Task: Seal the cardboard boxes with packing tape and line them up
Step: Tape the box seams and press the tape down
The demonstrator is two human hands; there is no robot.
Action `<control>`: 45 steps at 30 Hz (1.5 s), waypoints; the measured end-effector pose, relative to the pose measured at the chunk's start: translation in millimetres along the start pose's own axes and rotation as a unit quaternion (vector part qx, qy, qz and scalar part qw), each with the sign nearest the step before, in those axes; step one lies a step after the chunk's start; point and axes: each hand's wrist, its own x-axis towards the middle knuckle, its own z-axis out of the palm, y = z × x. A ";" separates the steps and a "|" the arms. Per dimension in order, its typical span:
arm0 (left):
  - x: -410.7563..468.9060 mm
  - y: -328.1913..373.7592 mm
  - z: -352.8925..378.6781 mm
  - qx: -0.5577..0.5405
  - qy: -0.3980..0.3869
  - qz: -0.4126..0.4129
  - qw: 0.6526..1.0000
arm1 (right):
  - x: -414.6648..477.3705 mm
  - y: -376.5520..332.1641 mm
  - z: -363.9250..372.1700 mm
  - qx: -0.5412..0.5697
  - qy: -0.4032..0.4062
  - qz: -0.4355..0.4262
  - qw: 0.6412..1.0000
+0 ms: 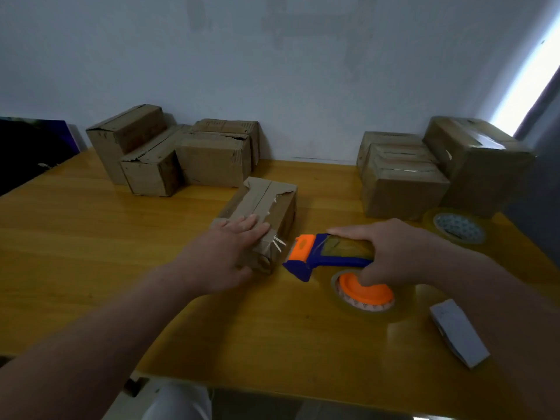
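- Far left in the frame, a dark panel [30, 147] stands beyond the edge of the yellow wooden table [91, 237].
- In the upper left, against the wall, a cluster of cardboard boxes [169, 153] sits packed close together, with ragged top flaps.
- The left arm reaches in from the lower left, stretched forward over the table. The left hand [224, 253] lies palm down on the near end of the middle box [272, 201], fingers straight and together, pressing on its top, with the thumb dropping over the near edge.
- That middle box lies at the centre of the table, apart from both clusters, its long side running away from the person. Shreds of clear tape stick out at its near right corner.
- Just right of that corner is the tape dispenser [321, 256], blue with an orange guard, its nose pointing left at the box and close to it.
- The right hand [400, 253] is wrapped round the dispenser's handle, forefinger laid straight along the top. The tape roll [363, 294], with its orange hub, shows just below this hand.
- The two hands are apart, one on each thing.
- In the upper right stands a second cluster, the taped boxes [403, 183], glossy along their tops.
- In front of them a spare roll [459, 227] lies flat.
- At the lower right lies a small grey block [457, 331].
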 end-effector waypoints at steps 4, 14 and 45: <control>0.0 1.8 -0.2 0.011 -0.006 -0.007 1.000 | 19.5 -20.1 -7.1 -0.044 -0.039 -0.002 0.998; 2.3 0.8 3.3 0.020 -0.003 -0.009 1.000 | 45.7 -27.9 -15.7 0.043 -0.119 0.001 0.992; 6.8 3.8 4.4 0.013 0.026 -0.062 0.998 | 21.4 -10.6 -20.2 -0.012 0.020 0.096 0.995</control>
